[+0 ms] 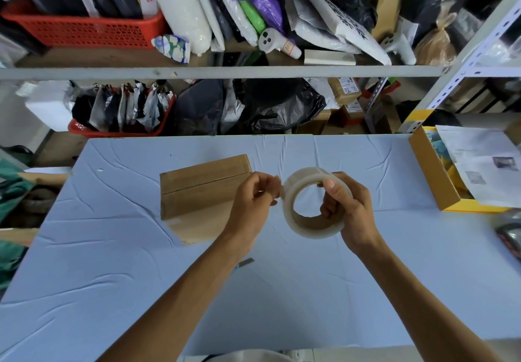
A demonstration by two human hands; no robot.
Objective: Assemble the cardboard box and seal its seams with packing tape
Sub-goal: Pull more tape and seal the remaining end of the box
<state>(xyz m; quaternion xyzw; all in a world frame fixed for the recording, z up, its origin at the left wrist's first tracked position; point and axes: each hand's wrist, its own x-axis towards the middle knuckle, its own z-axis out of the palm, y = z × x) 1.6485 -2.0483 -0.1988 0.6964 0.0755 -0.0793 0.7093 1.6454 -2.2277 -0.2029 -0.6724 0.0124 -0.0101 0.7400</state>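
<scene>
A small brown cardboard box [201,192] stands on the pale blue table cover [112,249], left of centre, its top flaps folded down with a seam running across. Just right of the box, above the table, my right hand [348,210] grips a roll of clear packing tape [313,202], thumb through the core. My left hand [253,201] is at the roll's left edge, fingers curled and pinching the free end of the tape. My left wrist hides the box's right side.
A small blade or cutter [245,263] lies on the table under my left forearm. An open yellow-edged box [439,175] with papers sits at the right edge. Metal shelving [225,72] packed with bags, parcels and red baskets stands behind the table.
</scene>
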